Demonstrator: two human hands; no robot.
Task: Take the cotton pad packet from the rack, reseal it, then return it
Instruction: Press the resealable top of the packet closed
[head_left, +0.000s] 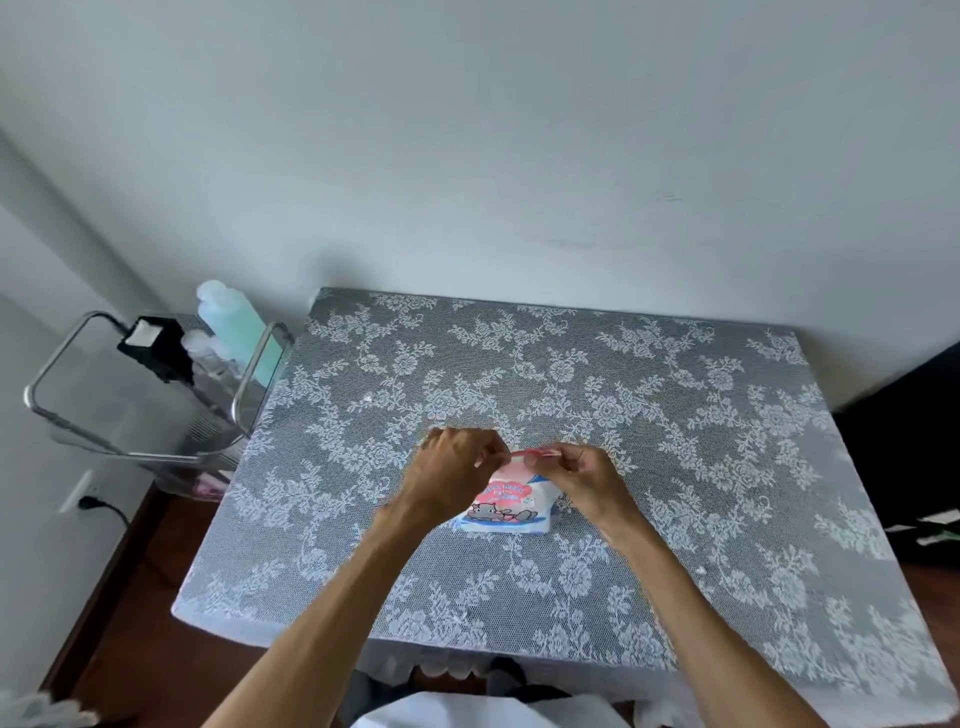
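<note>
Packet already off the rack and down on the table; resealing in hand, return not yet made. Judged roughly midway: sealing strip apparently being pressed shut along the top edge, though whether it has closed fully cannot be told from here.

Small white plastic cotton pad packet (506, 506) with pink top band and cartoon animal print, standing slightly tilted on the grey table covered in white floral lace cloth (675, 467), near the middle of the near half. Lower part boxy and full; upper part tapering to a flat pink strip. Blue trim visible along one side. Printed lettering too blurred to read.

Left hand (457, 467) curled closed, pinching the left end of the pink top strip. Right hand (582, 475) likewise closed, pinching the right end of the same strip. Both wrists low over the cloth, forearms reaching in from the near edge.

Chrome wire rack with clear shelves (156, 415) just beside the table's left edge, well apart from the packet. On it a pale green bottle (239, 332) and a black box with a white top (156, 345). Still to do, by this reading: finish the seal, lift the packet, carry it left and set it back on the rack.
</note>
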